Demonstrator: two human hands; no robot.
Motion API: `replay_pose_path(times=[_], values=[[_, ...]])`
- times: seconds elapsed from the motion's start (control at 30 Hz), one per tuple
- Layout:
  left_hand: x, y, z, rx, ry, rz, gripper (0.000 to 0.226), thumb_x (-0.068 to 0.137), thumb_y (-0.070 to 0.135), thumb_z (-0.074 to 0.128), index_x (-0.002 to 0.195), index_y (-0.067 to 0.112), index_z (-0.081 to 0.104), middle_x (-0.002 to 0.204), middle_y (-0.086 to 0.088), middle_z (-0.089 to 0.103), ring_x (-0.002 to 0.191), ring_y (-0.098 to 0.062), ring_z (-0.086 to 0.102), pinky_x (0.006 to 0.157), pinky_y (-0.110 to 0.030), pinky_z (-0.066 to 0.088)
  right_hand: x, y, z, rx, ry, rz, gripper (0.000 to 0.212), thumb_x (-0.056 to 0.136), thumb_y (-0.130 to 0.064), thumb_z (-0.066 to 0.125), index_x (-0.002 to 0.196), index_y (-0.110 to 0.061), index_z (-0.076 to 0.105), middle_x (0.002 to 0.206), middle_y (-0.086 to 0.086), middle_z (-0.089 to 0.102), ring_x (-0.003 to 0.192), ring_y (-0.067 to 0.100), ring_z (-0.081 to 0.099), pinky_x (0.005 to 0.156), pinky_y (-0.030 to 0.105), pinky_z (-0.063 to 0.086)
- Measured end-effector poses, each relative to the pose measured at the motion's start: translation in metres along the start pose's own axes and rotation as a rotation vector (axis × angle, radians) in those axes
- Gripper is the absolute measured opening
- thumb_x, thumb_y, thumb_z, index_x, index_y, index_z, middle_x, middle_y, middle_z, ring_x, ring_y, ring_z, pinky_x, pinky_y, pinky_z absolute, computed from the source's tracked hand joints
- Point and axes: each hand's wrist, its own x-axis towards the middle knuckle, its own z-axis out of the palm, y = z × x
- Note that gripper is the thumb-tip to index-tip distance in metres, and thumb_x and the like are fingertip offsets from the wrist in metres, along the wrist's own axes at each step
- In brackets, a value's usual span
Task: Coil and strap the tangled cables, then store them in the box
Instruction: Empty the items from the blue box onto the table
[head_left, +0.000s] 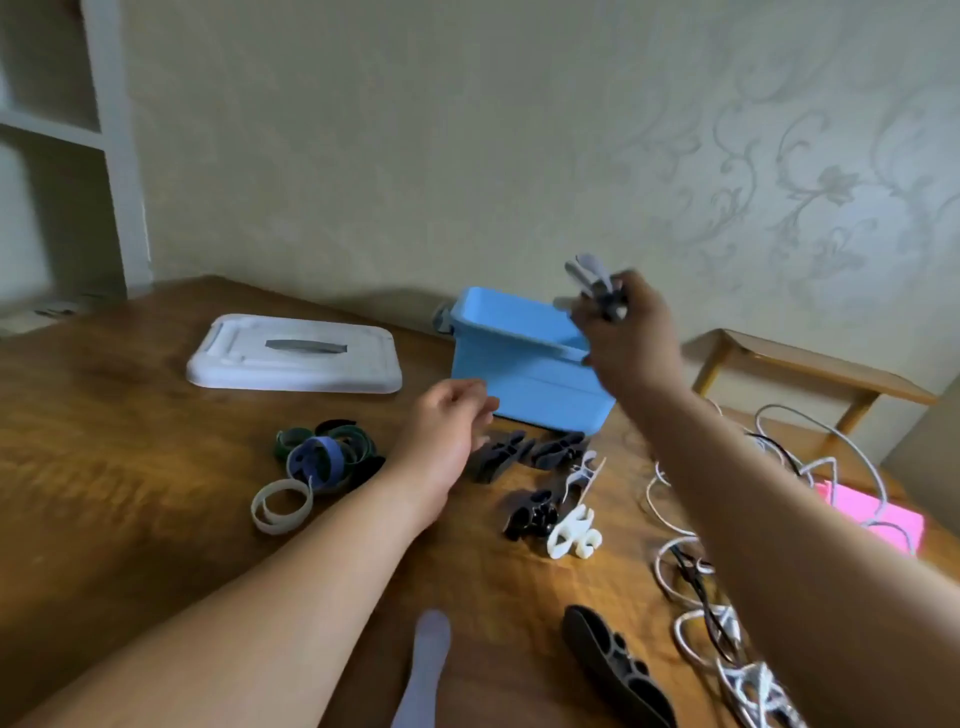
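The right hand (628, 332) was raised above the open blue box (524, 384), its fingers curled round a small grey and dark bundle (592, 280). Motion blur hid whether that was a strap, a clip or a short coil. Held over the box's two o'clock corner, it looked ready to be dropped in. The left hand (447, 426) hovered at the box's eight o'clock, just in front of its near wall, with fingers loosely bent and nothing in them, probably to steady the box or reach for the next piece. The white lid (296, 353) lay flat on the table (130, 441) at the box's nine o'clock, set aside so the opening stayed free. The strap rolls (322, 457) sat in a loose cluster at the box's seven o'clock, within easy reach of the left hand. Dark clips (519, 452) lay at six o'clock, close against the box's front, and a white clip (571, 535) lay nearer the person. The tangled cables (696, 571), white and black, sprawled at the box's four to five o'clock, partly over a pink object (872, 514). They were neither coiled nor strapped, so most of the job seemed to lie ahead.
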Motion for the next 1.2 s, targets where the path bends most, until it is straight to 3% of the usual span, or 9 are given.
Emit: replay_pose_path(times=[0.13, 0.27, 0.47, 0.63, 0.73, 0.87, 0.93, 1.03, 1.2], values=[[-0.005, 0.001, 0.0, 0.095, -0.024, 0.009, 0.018, 0.111, 0.03, 0.056, 0.116, 0.018, 0.068, 0.119, -0.012, 0.073, 0.111, -0.02, 0.069, 0.104, -0.044, 0.057, 0.06, 0.016, 0.003, -0.292, -0.25, 0.071, 0.014, 0.091, -0.017, 0.067, 0.103, -0.023, 0.065, 0.114, 0.012, 0.073, 0.098, 0.035, 0.068, 0.078, 0.035, 0.056], [-0.004, -0.001, -0.001, 0.153, -0.036, 0.013, 0.018, 0.11, 0.032, 0.056, 0.115, 0.019, 0.068, 0.117, -0.011, 0.073, 0.11, -0.024, 0.07, 0.105, -0.047, 0.057, 0.048, 0.016, -0.003, -0.37, -0.444, 0.181, 0.063, 0.093, -0.011, 0.063, 0.152, -0.029, 0.053, 0.128, 0.01, 0.061, 0.104, 0.031, 0.068, 0.082, 0.04, 0.057], [-0.01, -0.002, -0.004, 0.352, -0.076, 0.168, 0.019, 0.108, 0.035, 0.06, 0.122, 0.025, 0.068, 0.117, 0.007, 0.07, 0.111, -0.008, 0.065, 0.095, -0.028, 0.053, -0.029, -0.003, -0.038, -0.372, -0.284, 0.043, 0.028, 0.097, -0.022, 0.064, 0.125, -0.021, 0.07, 0.117, 0.003, 0.07, 0.101, 0.024, 0.066, 0.076, 0.026, 0.041], [-0.035, 0.012, -0.009, 0.569, -0.053, 0.307, 0.018, 0.108, 0.033, 0.058, 0.117, 0.021, 0.068, 0.111, 0.001, 0.069, 0.103, -0.013, 0.064, 0.089, -0.029, 0.052, -0.125, -0.033, -0.09, -0.492, -0.865, 0.168, 0.048, 0.092, -0.07, 0.065, 0.113, -0.027, 0.065, 0.096, 0.002, 0.074, 0.081, 0.019, 0.074, 0.07, 0.038, 0.061], [-0.064, 0.035, -0.01, 0.952, -0.153, 0.255, 0.037, 0.107, 0.046, 0.055, 0.099, 0.011, 0.064, 0.096, -0.007, 0.068, 0.087, -0.025, 0.065, 0.073, -0.037, 0.049, -0.161, -0.032, -0.1, -0.568, -1.126, 0.252, 0.053, 0.088, -0.06, 0.078, 0.127, -0.032, 0.057, 0.11, 0.005, 0.073, 0.079, 0.021, 0.078, 0.063, 0.035, 0.064], [-0.111, 0.072, -0.025, 1.583, -0.487, -0.022, 0.076, 0.092, 0.087, 0.045, 0.083, 0.015, 0.068, 0.083, -0.002, 0.073, 0.073, -0.019, 0.071, 0.074, -0.037, 0.055, -0.177, -0.023, -0.089, -0.458, -0.912, 0.202, 0.025, 0.094, -0.032, 0.077, 0.114, -0.025, 0.065, 0.108, 0.004, 0.069, 0.076, 0.024, 0.077, 0.06, 0.039, 0.066], [-0.125, 0.076, -0.032, 1.712, -0.647, -0.222, 0.069, 0.091, 0.081, 0.056, 0.094, 0.015, 0.073, 0.087, -0.004, 0.079, 0.072, -0.018, 0.076, 0.078, -0.035, 0.06, -0.176, -0.018, -0.084, -0.337, -0.745, 0.22, 0.023, 0.095, -0.029, 0.074, 0.113, -0.02, 0.063, 0.105, 0.007, 0.07, 0.077, 0.027, 0.076, 0.061, 0.044, 0.067], [-0.127, 0.066, -0.036, 1.554, -0.606, -0.13, 0.04, 0.098, 0.048, 0.069, 0.106, 0.01, 0.075, 0.098, -0.011, 0.08, 0.069, -0.015, 0.071, 0.067, -0.031, 0.055, -0.175, -0.019, -0.081, -0.125, -0.59, 0.347, 0.021, 0.099, -0.027, 0.067, 0.115, -0.014, 0.063, 0.104, 0.013, 0.073, 0.078, 0.026, 0.075, 0.056, 0.034, 0.063], [-0.118, 0.04, 0.005, 0.453, -0.267, -0.052, 0.027, 0.104, 0.031, 0.069, 0.111, 0.005, 0.073, 0.101, -0.012, 0.08, 0.088, -0.024, 0.078, 0.073, -0.035, 0.064, -0.196, -0.035, -0.07, 0.618, -0.716, 0.585, 0.032, 0.107, -0.042, 0.061, 0.13, -0.021, 0.066, 0.112, 0.011, 0.077, 0.091, 0.026, 0.075, 0.089, 0.05, 0.063]])
